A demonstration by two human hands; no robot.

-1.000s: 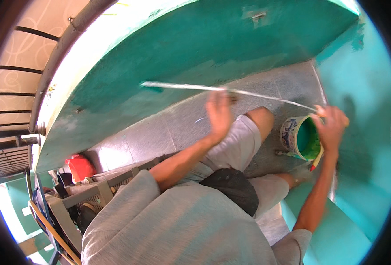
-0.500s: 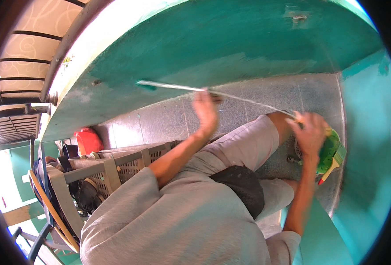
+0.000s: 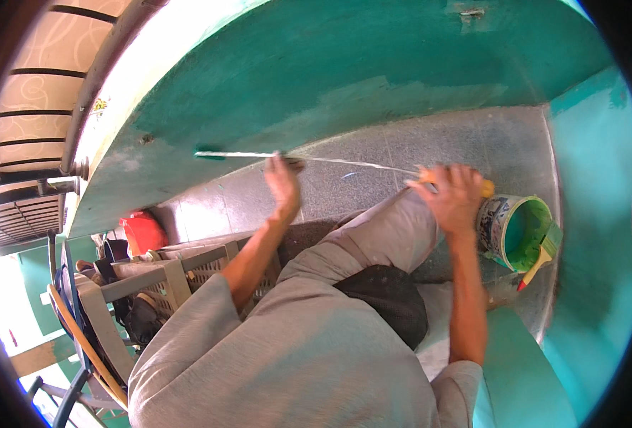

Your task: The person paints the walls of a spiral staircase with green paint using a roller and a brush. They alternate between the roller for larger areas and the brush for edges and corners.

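Note:
My right hand (image 3: 457, 200) is closed round the orange handle of a long paint roller (image 3: 362, 164). My left hand (image 3: 284, 187) is closed on its thin white rod, partway toward the far end; its fingers are slightly blurred. Wet dark green paint covers the roller head (image 3: 209, 155), which lies against the lower part of the curved green wall (image 3: 259, 93). Just right of my right hand, a paint bucket (image 3: 498, 227) stands on the floor with green paint inside. A paintbrush (image 3: 538, 264) with a yellow, red-tipped handle and green bristles rests at the bucket's rim.
Grey floor tiles (image 3: 401, 135) run along the wall's foot. A light turquoise wall (image 3: 594, 192) closes off the right side. To my left stands a rack (image 3: 177, 284) holding shoes, with a red bag-like thing (image 3: 145, 232) beyond it. Metal bars (image 3: 41, 114) rise at upper left.
Both hands have moved left with the paint roller, and its head has slid left and slightly down along the wall. The bucket, partly covered before by my right hand, now shows more fully.

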